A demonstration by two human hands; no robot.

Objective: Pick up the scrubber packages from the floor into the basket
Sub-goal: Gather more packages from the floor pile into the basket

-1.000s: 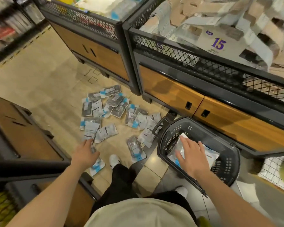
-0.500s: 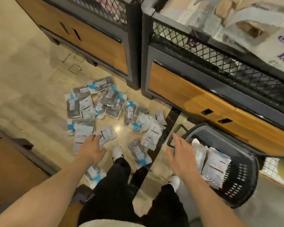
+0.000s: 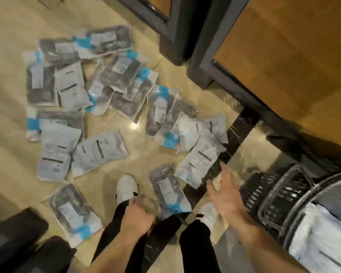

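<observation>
Head camera shows scrubber packages (image 3: pixel 98 152) scattered on the floor (image 3: pixel 10 91) by the person's feet. The right hand (image 3: pixel 224 194), fingers spread, meets a white package (image 3: pixel 200 161) beside the basket (image 3: pixel 272 196); the left hand (image 3: pixel 136 215) hangs loosely curled, empty.
</observation>
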